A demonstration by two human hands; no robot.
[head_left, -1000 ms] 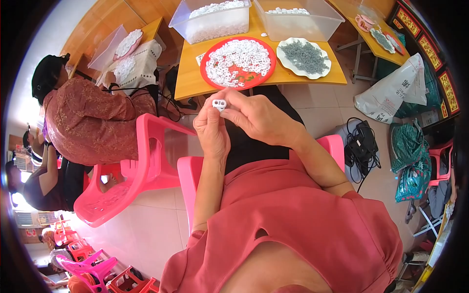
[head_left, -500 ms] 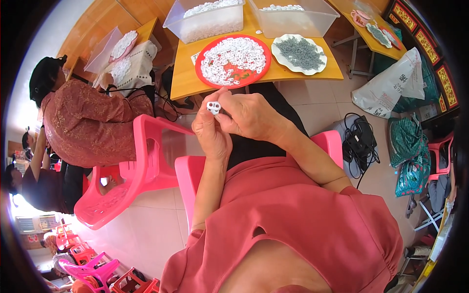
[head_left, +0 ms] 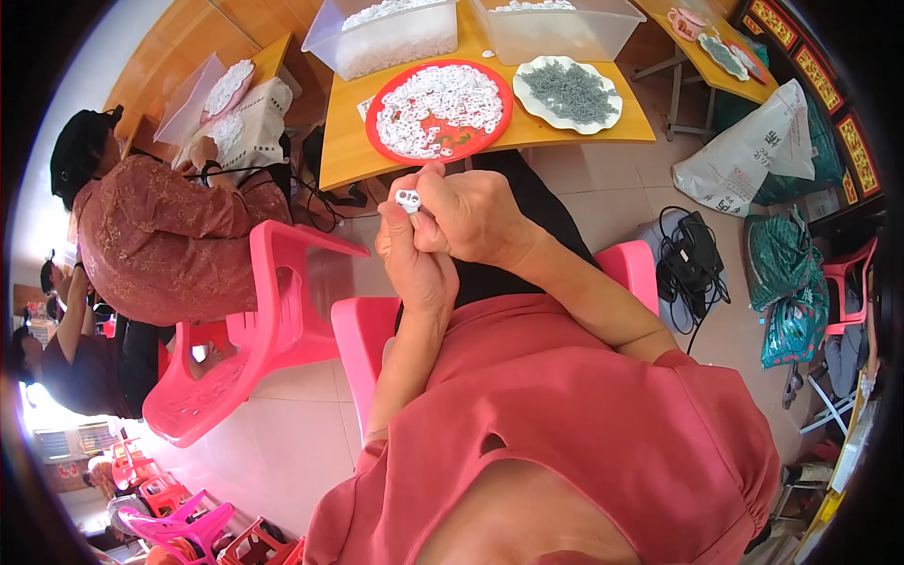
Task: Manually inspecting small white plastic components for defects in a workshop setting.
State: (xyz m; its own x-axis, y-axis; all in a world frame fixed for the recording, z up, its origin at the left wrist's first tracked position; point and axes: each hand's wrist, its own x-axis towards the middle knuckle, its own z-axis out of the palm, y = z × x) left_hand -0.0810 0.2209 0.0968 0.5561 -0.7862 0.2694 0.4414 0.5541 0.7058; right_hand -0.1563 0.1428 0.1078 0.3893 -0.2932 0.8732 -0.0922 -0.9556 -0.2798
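Both hands are raised together over my lap, just in front of the yellow table (head_left: 584,127). A small white plastic part (head_left: 408,199) is pinched between the fingertips of my left hand (head_left: 412,264) and my right hand (head_left: 471,215), whose fingers curl around it. Beyond the hands, a red plate (head_left: 440,111) heaped with similar white parts rests on the table. To its right is a white plate (head_left: 570,93) of small grey metal pieces.
Two clear plastic bins (head_left: 386,36) (head_left: 556,26) of white parts stand at the table's far edge. Another person in a patterned top (head_left: 160,240) works at a table to my left on a pink chair (head_left: 254,330). Bags (head_left: 744,155) and cables (head_left: 692,268) lie on the floor at right.
The view has shifted slightly; my hands stay together on the white part, now a little lower and nearer my body.
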